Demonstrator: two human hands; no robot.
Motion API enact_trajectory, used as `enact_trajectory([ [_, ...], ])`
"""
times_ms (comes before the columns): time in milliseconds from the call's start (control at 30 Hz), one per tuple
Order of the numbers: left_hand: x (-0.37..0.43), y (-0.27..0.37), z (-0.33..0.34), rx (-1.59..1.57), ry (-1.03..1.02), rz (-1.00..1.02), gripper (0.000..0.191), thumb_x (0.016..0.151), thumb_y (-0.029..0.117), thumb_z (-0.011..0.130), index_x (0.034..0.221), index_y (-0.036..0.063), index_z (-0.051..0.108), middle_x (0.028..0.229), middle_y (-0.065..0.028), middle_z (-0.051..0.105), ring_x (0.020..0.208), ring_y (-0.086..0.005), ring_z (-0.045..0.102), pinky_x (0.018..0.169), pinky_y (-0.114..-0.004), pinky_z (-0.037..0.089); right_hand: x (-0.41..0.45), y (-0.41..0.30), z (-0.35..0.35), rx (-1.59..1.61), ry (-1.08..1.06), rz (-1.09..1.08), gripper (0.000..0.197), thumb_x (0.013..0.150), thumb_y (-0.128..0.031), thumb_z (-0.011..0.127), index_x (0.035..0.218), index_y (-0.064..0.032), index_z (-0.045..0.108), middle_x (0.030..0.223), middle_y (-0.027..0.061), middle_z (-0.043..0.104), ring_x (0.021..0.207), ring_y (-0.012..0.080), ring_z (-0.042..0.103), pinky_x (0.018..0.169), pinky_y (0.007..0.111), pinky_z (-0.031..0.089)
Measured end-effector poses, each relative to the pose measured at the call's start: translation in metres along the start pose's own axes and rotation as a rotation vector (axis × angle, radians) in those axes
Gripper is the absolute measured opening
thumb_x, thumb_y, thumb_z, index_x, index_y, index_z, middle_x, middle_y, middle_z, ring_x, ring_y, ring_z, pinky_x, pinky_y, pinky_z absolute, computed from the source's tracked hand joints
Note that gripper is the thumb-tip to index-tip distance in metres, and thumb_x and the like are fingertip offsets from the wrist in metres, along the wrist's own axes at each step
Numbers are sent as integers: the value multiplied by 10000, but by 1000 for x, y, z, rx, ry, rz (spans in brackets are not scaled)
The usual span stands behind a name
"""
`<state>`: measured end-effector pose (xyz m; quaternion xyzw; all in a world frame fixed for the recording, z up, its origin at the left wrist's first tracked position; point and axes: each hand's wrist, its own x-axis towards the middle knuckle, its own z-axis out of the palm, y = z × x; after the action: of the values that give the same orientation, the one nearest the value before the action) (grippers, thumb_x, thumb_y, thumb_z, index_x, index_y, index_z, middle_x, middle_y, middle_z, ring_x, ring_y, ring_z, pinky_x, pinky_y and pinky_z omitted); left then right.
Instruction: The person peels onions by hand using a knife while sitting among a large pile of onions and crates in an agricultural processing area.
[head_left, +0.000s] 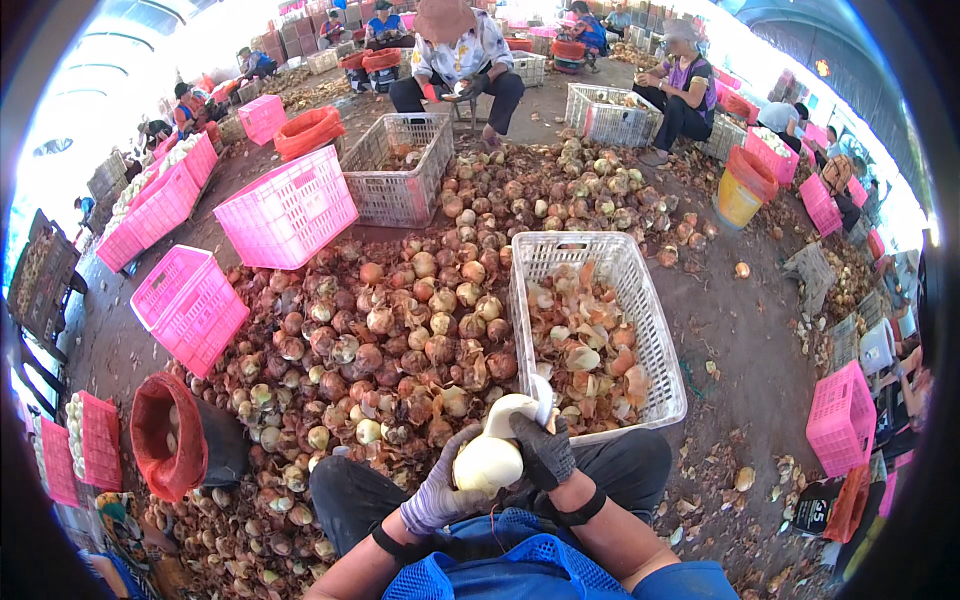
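In front of my lap, my left hand (450, 484), in a grey-lavender glove, holds a peeled white onion (487, 465) from the left and below. My right hand (544, 450), in a dark glove, is at the onion's upper right side. A short knife (543, 397) shows its pale, curved blade above my right fist; its handle is hidden in the fingers. A thick white onion layer (510, 412) bends up from the onion towards the blade. Just beyond my right knee stands a white plastic crate (660, 360) with onion skins (581, 352) inside.
A heap of unpeeled onions (397, 322) spreads before me. Pink crates (289, 206) and a black bucket with a red mesh bag (169, 435) stand to the left. A yellow bucket (739, 199) is at the right. Another person (461, 52) sits opposite, behind a greyish crate (390, 191).
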<state>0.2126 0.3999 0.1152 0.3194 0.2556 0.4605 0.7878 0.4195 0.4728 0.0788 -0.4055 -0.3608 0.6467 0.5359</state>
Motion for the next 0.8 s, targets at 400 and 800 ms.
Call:
enact_trajectory([
  [400,9,15,5,-89,110,-55,1045,866,351,990,1671,98,374,1480,-152,637,1311,-285,675,1098,-443,602,-12,-27,19,-487,89,-271,308,1104,-165,705,1347,23,726,1078,118,842,982,207,821,821,392,652],
  [800,17,6,-3,48,136,-128,993,822,409,950,1616,52,472,1473,-122,661,1357,-275,679,1104,-433,605,3,-1,4,-265,-26,-6,375,1054,-150,751,1395,-1,710,1026,109,824,908,215,799,787,391,652],
])
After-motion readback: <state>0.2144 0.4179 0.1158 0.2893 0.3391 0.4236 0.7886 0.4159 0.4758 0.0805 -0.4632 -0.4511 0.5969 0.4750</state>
